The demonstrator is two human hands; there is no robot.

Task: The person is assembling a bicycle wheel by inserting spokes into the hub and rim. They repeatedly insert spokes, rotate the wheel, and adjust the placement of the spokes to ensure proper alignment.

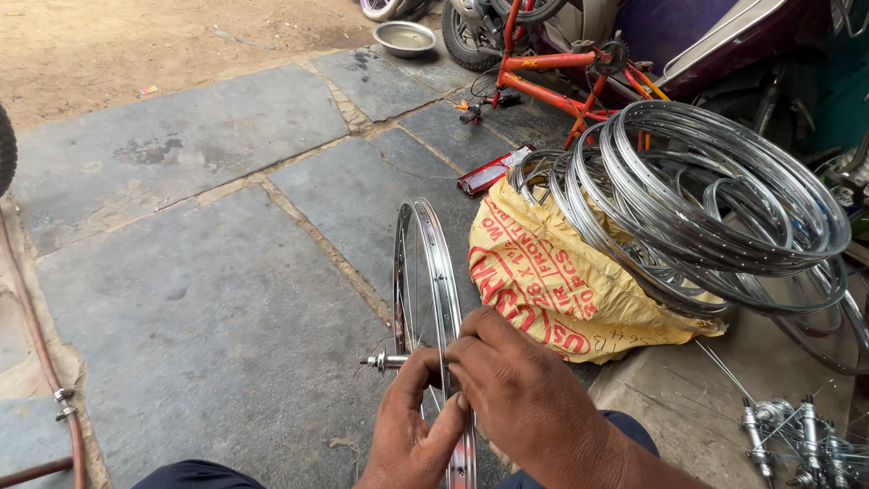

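A shiny chrome bicycle wheel rim (425, 263) with thin spokes stands upright on edge on the stone floor in front of me. Its hub axle (378, 362) sticks out to the left. My left hand (412, 435) is closed around the hub area and the rim's near part. My right hand (516, 385) lies over the rim from the right, fingers pinched at the rim and spokes close to the hub. The fingertips of both hands meet at the rim and partly hide the hub.
A pile of several chrome rims (706, 204) rests on a yellow printed sack (543, 281) at the right. Loose hubs with spokes (801, 435) lie at the lower right. A red bicycle frame (561, 72), a metal bowl (405, 38) and a hose (41, 362) are around.
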